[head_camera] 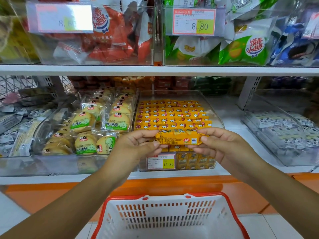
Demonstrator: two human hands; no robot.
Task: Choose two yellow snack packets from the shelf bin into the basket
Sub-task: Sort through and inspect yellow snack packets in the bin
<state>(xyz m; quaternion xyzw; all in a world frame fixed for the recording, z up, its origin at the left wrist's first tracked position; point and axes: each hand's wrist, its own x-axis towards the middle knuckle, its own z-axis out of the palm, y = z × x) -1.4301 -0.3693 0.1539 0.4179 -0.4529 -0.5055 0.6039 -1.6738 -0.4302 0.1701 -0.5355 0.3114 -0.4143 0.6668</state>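
At far left, a clear bin (51, 163) holds round biscuit packs (82, 123). Your left hand (136, 144) comes next: its fingers (146, 133) and thumb are clamped on the left end of one yellow packet (179, 138), held level just in front of the shelf bin (215, 118). That bin, behind and below the packet, is filled with rows of matching packets (172, 114); a price tag (161, 161) reading 15.80 sits on its front wall. Lower down, the white basket (169, 216) with a red rim stands before the shelf's orange base. Your right hand (222, 145) pinches the packet's right end, fingers curled over it. At far right lies a bin of black-and-white packs (283, 131).
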